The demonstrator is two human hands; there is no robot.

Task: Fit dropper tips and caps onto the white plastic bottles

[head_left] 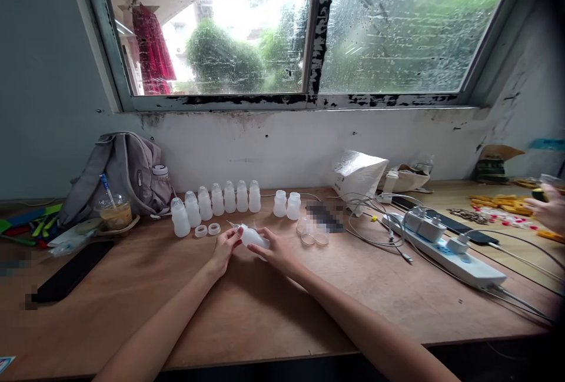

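From my remote post, I record 1 translucent white, rounded plastic bottle (pixel 255 239) between the hands, well in from the front edge of the brown wooden surface (pixel 247 323). Its long axis runs crosswise, right end slanting toward that edge. The left hand (pixel 225 247) pinches the left end, fingers nearly closed; the right hand (pixel 279 253) curls around the right end. Neither is clearly nearer. Bottle-to-surface contact: I cannot tell.

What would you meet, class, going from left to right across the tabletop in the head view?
Drink cup → leftmost upright bottle → two white rings → left hand → held bottle → right hand → clear round pieces → power strip → another person's hand
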